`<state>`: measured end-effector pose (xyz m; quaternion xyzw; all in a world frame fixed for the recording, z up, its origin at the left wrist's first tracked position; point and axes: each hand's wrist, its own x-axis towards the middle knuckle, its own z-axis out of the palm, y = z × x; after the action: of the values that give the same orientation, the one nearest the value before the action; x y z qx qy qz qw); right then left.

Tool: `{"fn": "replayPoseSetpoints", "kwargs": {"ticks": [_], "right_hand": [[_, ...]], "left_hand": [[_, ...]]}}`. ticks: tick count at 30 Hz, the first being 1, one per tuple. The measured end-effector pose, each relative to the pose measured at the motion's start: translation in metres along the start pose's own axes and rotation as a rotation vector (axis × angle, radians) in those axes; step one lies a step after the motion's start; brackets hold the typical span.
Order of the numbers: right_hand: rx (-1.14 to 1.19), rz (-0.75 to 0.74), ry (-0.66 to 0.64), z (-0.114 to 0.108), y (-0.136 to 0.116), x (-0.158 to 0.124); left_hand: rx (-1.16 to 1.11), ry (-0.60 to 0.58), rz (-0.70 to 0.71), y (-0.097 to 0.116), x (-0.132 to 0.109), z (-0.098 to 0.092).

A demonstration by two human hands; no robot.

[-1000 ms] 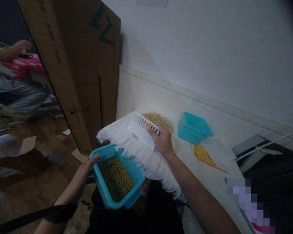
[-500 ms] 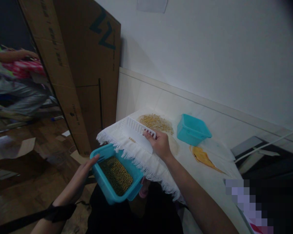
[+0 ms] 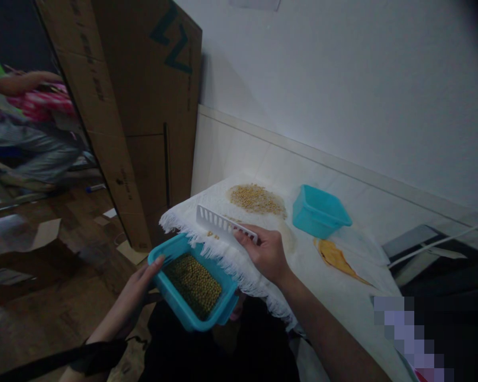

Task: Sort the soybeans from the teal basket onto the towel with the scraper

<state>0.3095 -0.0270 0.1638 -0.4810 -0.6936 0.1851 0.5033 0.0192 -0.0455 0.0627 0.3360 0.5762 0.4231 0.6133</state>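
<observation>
My left hand [image 3: 137,289] grips the left rim of a teal plastic container [image 3: 168,300], held tilted just below the table edge. Inside lie yellow beans [image 3: 197,284], with darker greenish ones among them. My right hand [image 3: 267,254] is closed on a white slotted plastic piece [image 3: 219,225], which stands on edge on the white fringed cloth [image 3: 185,215]. A few loose beans [image 3: 213,235] lie on the cloth by its lower side, near the container's mouth. Farther back is a spread pile of yellow beans [image 3: 257,199].
A second teal container [image 3: 316,223] stands near the wall, with a crumpled yellow cloth or bag [image 3: 336,258] in front. At left rises a tall cardboard box [image 3: 143,106]; beyond it another person's arm [image 3: 18,84] shows. A white cable [image 3: 434,243] runs at right.
The white slotted piece has moved toward me and the cloth's fringed edge, tipping more upright. The loose beans are nearer the edge. My left hand still holds the container.
</observation>
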Motion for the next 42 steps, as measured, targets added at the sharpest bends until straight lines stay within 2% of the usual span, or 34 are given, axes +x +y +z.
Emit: {"fn": "replayPoseSetpoints", "kwargs": {"ticks": [4,7,10,14,17,20,24,27,42], "right_hand": [[0.016,-0.027,-0.035,-0.003,-0.011,-0.022],[-0.027,-0.031,0.02,-0.012,-0.01,-0.027],[-0.11,-0.015,0.113,-0.032,0.001,-0.021],[-0.214,0.089,0.188,-0.06,0.019,-0.013],[-0.241,0.133,0.246,-0.07,0.03,-0.014],[-0.239,0.134,0.235,-0.071,0.037,-0.016],[-0.222,0.13,0.153,-0.072,0.044,-0.014],[-0.231,0.129,0.162,-0.073,0.047,-0.012],[-0.183,0.144,0.097,-0.07,0.047,-0.014]], "left_hand": [[0.0,-0.005,-0.013,0.002,-0.002,0.0],[0.012,0.007,0.005,0.002,-0.005,0.001],[0.03,0.018,0.031,-0.001,-0.006,0.003],[0.01,0.015,-0.005,-0.006,-0.006,0.005],[-0.029,0.008,-0.011,-0.007,-0.008,0.007],[-0.038,0.021,0.014,-0.007,-0.009,0.009],[-0.014,0.046,0.017,-0.006,-0.008,0.009],[0.01,0.047,0.016,-0.007,-0.006,0.008],[-0.005,0.0,0.03,-0.006,-0.01,0.008]]}}
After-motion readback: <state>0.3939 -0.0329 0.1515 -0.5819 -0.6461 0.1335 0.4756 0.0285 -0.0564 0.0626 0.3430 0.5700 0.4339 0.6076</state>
